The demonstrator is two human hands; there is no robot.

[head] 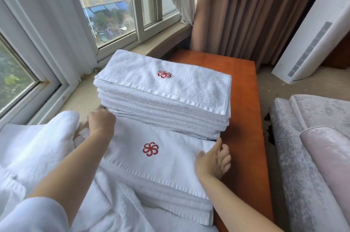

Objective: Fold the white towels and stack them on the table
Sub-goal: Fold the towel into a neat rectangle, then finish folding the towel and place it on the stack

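My left hand [101, 121] is curling its fingers over the far left corner of the folded towel [151, 157], knuckles up, just beside the foot of the stack [162, 97]. My right hand [213, 159] is pinching the towel's far right corner, thumb on top and forefinger reaching toward the small label [205, 139]; the other fingers are spreading loose over the table [244, 99].

The towel is lying at the table's near end, the stack on its far left part, along the left edge. To lift it well, I am judging that both corners should rise together, level, so the layers do not slide apart, and land square on the top towel [164, 78].

The cloth is thick white terry with a woven band and a red embroidered pinwheel; the table is glossy orange-brown wood. More white cloth [37, 146] is bunching at the left, possibly unfolded towels.
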